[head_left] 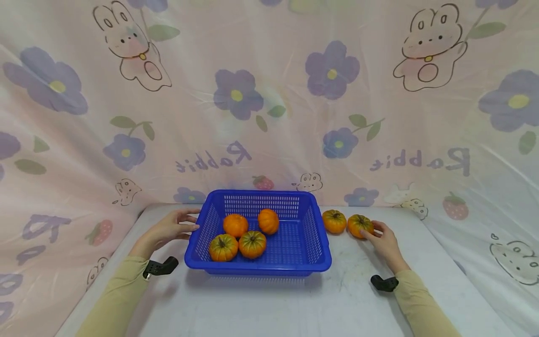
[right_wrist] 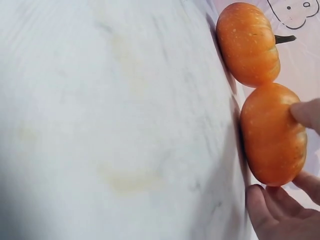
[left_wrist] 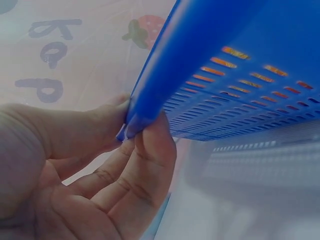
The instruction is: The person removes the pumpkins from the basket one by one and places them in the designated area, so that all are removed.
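Note:
My left hand (head_left: 174, 228) pinches the left rim of a blue plastic basket (head_left: 261, 266). In the left wrist view, thumb and fingers (left_wrist: 156, 145) close on either side of that rim. Inside the basket, towards its left half, lie several small pumpkins: an orange one (head_left: 235, 226), another orange one (head_left: 268, 221), and greenish-topped ones (head_left: 223, 247) in front. To the right, my right hand (head_left: 384, 241) grips a small orange-green pumpkin (head_left: 357, 225) on the table, thumb on its near side. A similar pumpkin (head_left: 334, 221) sits beside it, right by the basket wall.
The white table (head_left: 252, 309) runs back to a pale curtain (head_left: 278, 131) printed with rabbits and flowers, which also hangs along both sides. A black wrist strap piece (head_left: 162, 267) sticks out at the left sleeve, and another (head_left: 384, 283) at the right.

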`<state>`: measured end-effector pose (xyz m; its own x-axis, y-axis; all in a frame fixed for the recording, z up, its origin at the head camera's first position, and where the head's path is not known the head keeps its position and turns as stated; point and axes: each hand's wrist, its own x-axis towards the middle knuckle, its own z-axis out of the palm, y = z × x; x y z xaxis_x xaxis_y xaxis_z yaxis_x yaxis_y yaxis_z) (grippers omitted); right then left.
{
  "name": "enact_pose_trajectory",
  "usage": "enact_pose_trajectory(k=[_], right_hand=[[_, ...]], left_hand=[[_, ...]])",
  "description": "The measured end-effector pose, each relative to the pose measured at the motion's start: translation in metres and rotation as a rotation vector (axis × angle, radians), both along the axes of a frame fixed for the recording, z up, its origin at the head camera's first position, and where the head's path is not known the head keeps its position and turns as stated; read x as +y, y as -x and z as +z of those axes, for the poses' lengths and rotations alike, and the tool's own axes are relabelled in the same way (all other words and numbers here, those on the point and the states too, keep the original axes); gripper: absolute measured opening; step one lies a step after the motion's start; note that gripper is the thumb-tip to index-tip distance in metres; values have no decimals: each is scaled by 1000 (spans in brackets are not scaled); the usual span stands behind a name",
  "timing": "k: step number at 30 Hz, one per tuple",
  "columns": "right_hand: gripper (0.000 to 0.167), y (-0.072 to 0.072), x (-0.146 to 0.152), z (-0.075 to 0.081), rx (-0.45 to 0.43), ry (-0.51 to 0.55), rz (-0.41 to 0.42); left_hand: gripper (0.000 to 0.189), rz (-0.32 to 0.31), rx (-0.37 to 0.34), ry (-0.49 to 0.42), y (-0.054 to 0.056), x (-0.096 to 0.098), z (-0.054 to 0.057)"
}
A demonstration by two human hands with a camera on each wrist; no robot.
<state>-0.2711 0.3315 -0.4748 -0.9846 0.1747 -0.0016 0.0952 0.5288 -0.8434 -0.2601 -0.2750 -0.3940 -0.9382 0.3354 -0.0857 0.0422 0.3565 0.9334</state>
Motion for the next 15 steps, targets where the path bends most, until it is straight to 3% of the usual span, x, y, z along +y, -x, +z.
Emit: enact_pose_trajectory(k=[15], right_hand=[[77, 12, -8, -1, 18, 36, -71]], left_hand=[[63, 6, 11, 1, 0, -1, -2]])
